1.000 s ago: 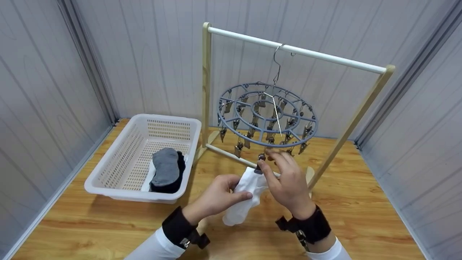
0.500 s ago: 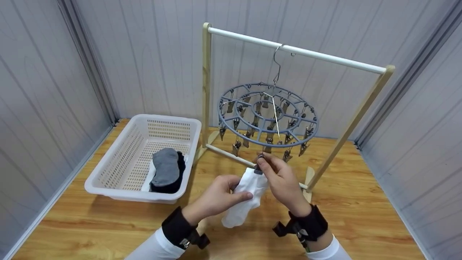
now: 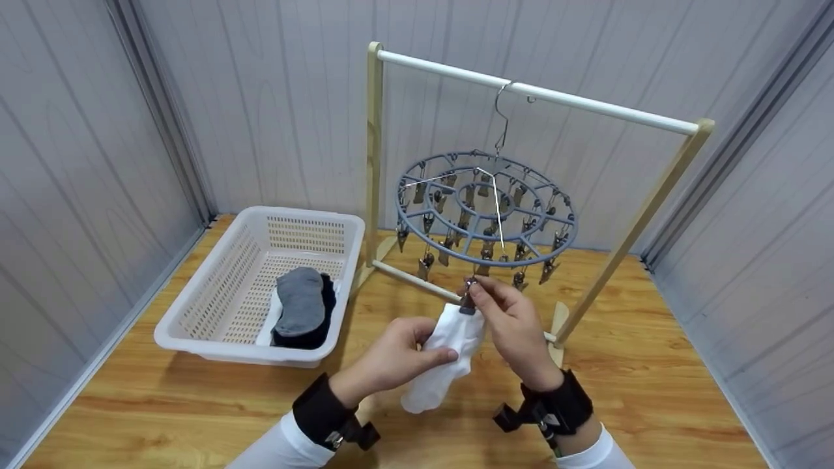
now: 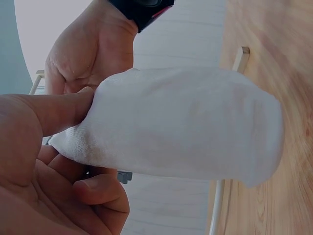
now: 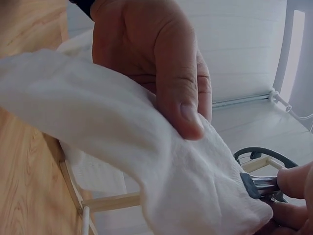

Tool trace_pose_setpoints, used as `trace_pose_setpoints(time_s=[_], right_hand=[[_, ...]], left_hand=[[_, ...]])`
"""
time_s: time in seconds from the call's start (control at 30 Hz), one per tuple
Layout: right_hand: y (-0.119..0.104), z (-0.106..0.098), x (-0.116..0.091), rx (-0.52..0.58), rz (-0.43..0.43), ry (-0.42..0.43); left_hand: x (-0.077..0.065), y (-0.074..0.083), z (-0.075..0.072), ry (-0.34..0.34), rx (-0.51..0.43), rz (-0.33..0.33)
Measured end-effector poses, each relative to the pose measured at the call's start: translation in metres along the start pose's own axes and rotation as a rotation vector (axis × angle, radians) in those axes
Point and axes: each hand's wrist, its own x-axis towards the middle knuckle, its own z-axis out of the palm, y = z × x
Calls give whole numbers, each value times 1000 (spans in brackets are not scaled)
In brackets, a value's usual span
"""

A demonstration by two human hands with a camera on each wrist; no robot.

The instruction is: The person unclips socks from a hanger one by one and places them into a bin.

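Observation:
In the head view my left hand (image 3: 407, 352) pinches a white sock (image 3: 440, 365) between thumb and fingers, partway along its length. My right hand (image 3: 518, 332) pinches the top of a metal clip (image 3: 468, 299) with thumb and forefinger. The clip's dark-tipped end grips the sock's upper edge, as the right wrist view shows with the clip (image 5: 259, 185) at the cuff. Behind and above the hands, a round blue-grey clip hanger (image 3: 470, 253) hangs tilted, bearing several metal clips. The sock's toe (image 4: 264, 137) extends away from the left hand in the left wrist view.
A wooden rack with a white rail (image 3: 586, 101) holds the hanger by its hook. To the left, a white plastic basket (image 3: 189, 306) contains a grey sock (image 3: 300, 303) with black and white fabric under it. Pale panel walls enclose the wooden table (image 3: 658, 378).
The right hand, its fingers spread farther back near the hanger a second ago, has come in and now pinches the clip. The left hand keeps its hold on the sock; the hanger has swung slightly.

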Motion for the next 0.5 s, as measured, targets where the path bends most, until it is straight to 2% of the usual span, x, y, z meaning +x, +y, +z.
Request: trace_pose_setpoints(time_s=[0.2,0.5], right_hand=[[-2,0,1,57,5,31],[-2,0,0,28,-48,110]], left_hand=[[0,0,0,-1,-6,-4],[-2,0,1,1,-4,2]])
